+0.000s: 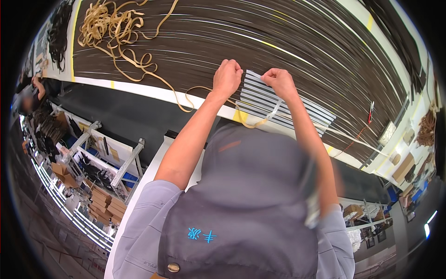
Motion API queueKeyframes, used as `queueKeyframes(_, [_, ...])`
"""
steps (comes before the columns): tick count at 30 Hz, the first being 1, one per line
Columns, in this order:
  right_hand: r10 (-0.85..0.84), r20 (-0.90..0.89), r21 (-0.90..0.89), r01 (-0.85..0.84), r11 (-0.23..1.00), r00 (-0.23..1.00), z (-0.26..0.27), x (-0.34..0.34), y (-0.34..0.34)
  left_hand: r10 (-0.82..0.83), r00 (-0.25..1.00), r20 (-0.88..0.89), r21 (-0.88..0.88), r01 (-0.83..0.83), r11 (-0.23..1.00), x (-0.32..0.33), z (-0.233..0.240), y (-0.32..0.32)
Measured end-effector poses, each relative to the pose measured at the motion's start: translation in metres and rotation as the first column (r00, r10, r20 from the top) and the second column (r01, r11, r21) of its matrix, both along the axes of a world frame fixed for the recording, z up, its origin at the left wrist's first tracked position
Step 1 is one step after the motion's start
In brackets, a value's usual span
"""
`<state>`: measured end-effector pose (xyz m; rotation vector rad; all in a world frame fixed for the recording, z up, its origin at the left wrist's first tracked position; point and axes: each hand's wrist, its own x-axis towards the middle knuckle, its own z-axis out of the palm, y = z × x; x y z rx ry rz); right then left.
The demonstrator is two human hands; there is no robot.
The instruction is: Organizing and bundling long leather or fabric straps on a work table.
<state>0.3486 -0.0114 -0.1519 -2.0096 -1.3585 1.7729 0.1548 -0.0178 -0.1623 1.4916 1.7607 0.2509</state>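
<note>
Dark brown flat strips (181, 45) lie side by side in long rows across the work table. My left hand (228, 78) is over them with its fingers curled and fingertips pinched together. To its right, my right hand (280, 83) is pinched at the upper edge of a patch of light grey strips (256, 89) that alternate with dark ones. Whether either hand has a thin strip between its fingertips cannot be told. A tan flat band (174, 94) runs from the left, behind my left wrist, to the table's near edge. A whitish band (275, 108) curls below my right wrist.
A tangled heap of tan band (101, 26) lies at the upper left. A red-handled tool (370, 113) and a pale block (387, 133) are at the right. Yellow tape (240, 115) marks the white near edge. Another person (29, 99) is at the far left, near metal-framed racks (129, 160).
</note>
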Motion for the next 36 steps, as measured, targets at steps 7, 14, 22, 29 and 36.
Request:
queueKeyframes(7, [0.008, 0.025, -0.015, -0.008, 1.0, 1.0, 0.003, -0.003, 0.002, -0.021, 0.999, -0.033, -0.011, 0.021, 1.0, 0.0, -0.002, 0.001])
queueKeyframes(14, [0.004, 0.057, -0.02, -0.002, 1.0, 0.998, -0.001, -0.005, 0.001, -0.029, 0.998, -0.055, 0.01, 0.029, 1.0, 0.004, -0.002, 0.001])
queueKeyframes(22, [0.079, 0.199, 0.152, -0.111, 0.982, 0.977, 0.018, -0.011, -0.001, -0.004, 0.979, -0.202, -0.024, -0.001, 1.0, 0.017, 0.003, 0.004])
queueKeyframes(29, [0.217, 0.307, -0.054, -0.21, 0.976, 0.927, 0.034, 0.017, -0.004, 0.004, 0.979, -0.202, -0.069, -0.019, 0.997, 0.018, 0.006, 0.007])
queueKeyframes(36, [-0.07, 0.172, -0.067, 0.082, 0.994, 0.983, 0.024, 0.071, -0.026, -0.004, 0.981, -0.196, -0.048, -0.006, 0.999, 0.016, 0.003, 0.007])
